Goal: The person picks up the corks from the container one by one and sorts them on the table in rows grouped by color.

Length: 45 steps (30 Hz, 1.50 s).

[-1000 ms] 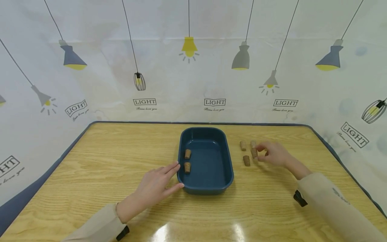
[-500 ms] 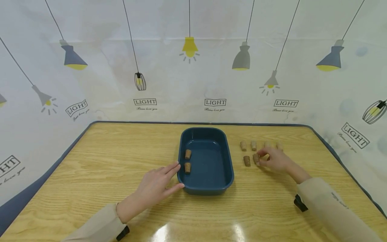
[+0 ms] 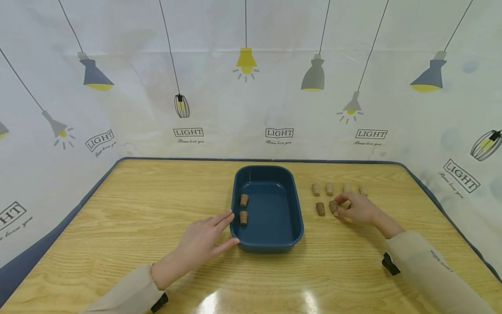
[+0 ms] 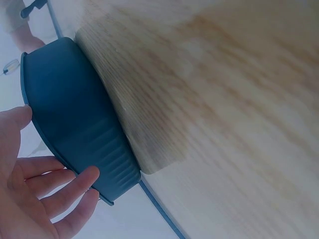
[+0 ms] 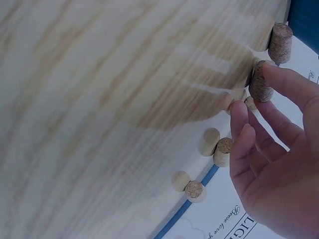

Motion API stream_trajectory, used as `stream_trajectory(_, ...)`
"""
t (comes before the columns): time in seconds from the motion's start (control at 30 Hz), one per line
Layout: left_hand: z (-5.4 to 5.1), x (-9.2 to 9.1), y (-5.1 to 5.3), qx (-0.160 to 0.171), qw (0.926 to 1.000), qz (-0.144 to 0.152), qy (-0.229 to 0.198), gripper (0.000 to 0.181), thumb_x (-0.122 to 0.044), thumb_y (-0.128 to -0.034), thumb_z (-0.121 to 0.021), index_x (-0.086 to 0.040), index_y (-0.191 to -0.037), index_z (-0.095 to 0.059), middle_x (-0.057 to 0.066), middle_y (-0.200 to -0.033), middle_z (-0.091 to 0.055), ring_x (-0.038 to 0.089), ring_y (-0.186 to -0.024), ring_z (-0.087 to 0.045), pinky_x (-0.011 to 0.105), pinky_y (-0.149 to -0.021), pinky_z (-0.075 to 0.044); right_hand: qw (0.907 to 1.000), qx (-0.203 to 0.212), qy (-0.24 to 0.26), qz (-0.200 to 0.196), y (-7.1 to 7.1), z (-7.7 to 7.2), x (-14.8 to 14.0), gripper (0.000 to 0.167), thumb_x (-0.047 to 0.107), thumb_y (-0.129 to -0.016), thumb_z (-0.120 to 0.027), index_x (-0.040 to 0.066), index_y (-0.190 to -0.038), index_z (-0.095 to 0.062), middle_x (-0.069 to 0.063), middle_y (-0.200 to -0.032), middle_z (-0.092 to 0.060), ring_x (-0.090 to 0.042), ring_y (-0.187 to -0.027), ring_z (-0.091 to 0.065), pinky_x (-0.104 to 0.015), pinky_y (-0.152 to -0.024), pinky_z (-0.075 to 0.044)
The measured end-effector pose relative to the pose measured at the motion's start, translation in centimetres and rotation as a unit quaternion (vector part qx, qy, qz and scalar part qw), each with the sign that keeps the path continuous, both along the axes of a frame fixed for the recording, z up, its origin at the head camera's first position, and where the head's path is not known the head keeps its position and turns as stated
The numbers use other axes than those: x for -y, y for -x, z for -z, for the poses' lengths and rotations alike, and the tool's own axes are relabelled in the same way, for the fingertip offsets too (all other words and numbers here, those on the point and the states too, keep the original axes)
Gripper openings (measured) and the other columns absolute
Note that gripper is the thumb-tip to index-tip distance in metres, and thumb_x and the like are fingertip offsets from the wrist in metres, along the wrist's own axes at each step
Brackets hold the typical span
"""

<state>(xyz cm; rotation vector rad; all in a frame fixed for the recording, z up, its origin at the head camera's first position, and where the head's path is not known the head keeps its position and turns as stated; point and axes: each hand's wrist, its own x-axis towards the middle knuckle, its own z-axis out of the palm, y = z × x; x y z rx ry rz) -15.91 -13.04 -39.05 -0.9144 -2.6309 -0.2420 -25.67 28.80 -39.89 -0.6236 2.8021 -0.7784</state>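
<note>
My right hand [image 3: 358,208] pinches a dark cork stopper [image 5: 260,85] between thumb and fingers, low over the table or standing on it. Just left of it stands another dark cork [image 3: 320,209]. Behind these is a row of several lighter corks [image 3: 329,189]. With its fingers extended, my left hand [image 3: 198,242] touches the left rim of a blue rectangular tray [image 3: 270,249]; the left wrist view has the fingertips [image 4: 89,175] against the tray's outer edge. Two brown corks [image 3: 243,218] are inside the tray along its left side.
All this is on a wood-grain table [image 3: 157,187] with a dark blue border at its back edge. A pale backdrop [image 3: 219,109] printed with lamps rises behind it and at both sides. The row of lighter corks lies right of the tray.
My right hand has brought the dark cork from beside the back row toward me and slightly right, into line with the other dark cork. The left hand and tray have stayed put.
</note>
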Motion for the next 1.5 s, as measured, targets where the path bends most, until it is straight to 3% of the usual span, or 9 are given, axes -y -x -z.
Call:
stream_trajectory(0.33, 0.0, 0.0, -0.1, 0.002, 1.0, 0.0, -0.001, 0.059, -0.05, -0.0825, -0.053, -0.006, -0.122, -0.054, 0.007, -0.123, -0.051, 0.02, -0.081, -0.061, 0.028, -0.052, -0.045, 1.0, 0.002, -0.006, -0.001, 0.2, -0.1, 0.0, 0.04, 0.014, -0.08, -0.063, -0.007, -0.112, -0.052, -0.021, -0.104, -0.052, -0.02, -0.075, -0.055, -0.036, -0.064, -0.044)
stream_trajectory(0.47, -0.1, 0.0, -0.1, 0.003, 1.0, 0.0, -0.002, 0.059, -0.05, -0.0826, -0.053, -0.006, -0.122, -0.054, 0.007, -0.122, -0.052, 0.02, -0.082, -0.061, 0.027, -0.051, -0.045, 0.9999, -0.004, -0.011, -0.007, 0.3, -0.6, 0.0, 0.042, 0.015, -0.081, -0.063, -0.007, -0.114, -0.05, -0.025, -0.108, -0.05, -0.027, -0.081, -0.056, -0.041, -0.068, -0.044)
stream_trajectory(0.63, -0.1, 0.0, 0.0, 0.003, 1.0, 0.001, -0.005, 0.059, -0.05, -0.0824, -0.053, -0.006, -0.122, -0.054, 0.007, -0.122, -0.052, 0.019, -0.079, -0.061, 0.023, -0.045, -0.039, 0.9991, -0.035, -0.009, -0.023, 0.7, -2.0, 0.5, 0.043, 0.017, -0.082, -0.062, -0.009, -0.114, -0.05, -0.027, -0.108, -0.051, -0.035, -0.087, -0.055, -0.043, -0.071, -0.045)
stream_trajectory(0.97, -0.1, 0.0, -0.1, 0.005, 1.0, 0.002, -0.005, 0.059, -0.05, -0.0822, -0.054, -0.006, -0.122, -0.055, 0.007, -0.122, -0.052, 0.019, -0.078, -0.061, 0.023, -0.046, -0.039, 0.9962, -0.078, 0.009, -0.038, 1.8, -5.3, 3.4, 0.037, 0.013, -0.084, -0.059, -0.006, -0.114, -0.052, -0.024, -0.107, -0.052, -0.028, -0.079, -0.057, -0.04, -0.068, -0.045)
stream_trajectory(1.2, -0.2, 0.0, -0.1, 0.001, 1.0, -0.001, 0.0, 0.059, -0.051, -0.0823, -0.053, -0.007, -0.121, -0.055, 0.006, -0.122, -0.052, 0.019, -0.081, -0.061, 0.027, -0.051, -0.045, 0.9974, -0.069, 0.007, -0.021, 3.0, -6.8, 5.8, 0.039, 0.018, -0.085, -0.06, -0.002, -0.117, -0.051, -0.02, -0.112, -0.051, -0.025, -0.08, -0.055, -0.04, -0.07, -0.044)
stream_trajectory(1.5, -0.2, -0.1, -0.1, -0.003, 1.0, 0.0, -0.003, 0.058, -0.049, -0.0815, -0.055, -0.006, -0.121, -0.056, 0.007, -0.121, -0.053, 0.019, -0.076, -0.061, 0.025, -0.047, -0.041, 0.9955, -0.081, 0.007, -0.049, 3.6, -8.3, 9.7, 0.038, 0.017, -0.084, -0.061, -0.001, -0.116, -0.053, -0.019, -0.11, -0.053, -0.028, -0.084, -0.056, -0.04, -0.074, -0.044)
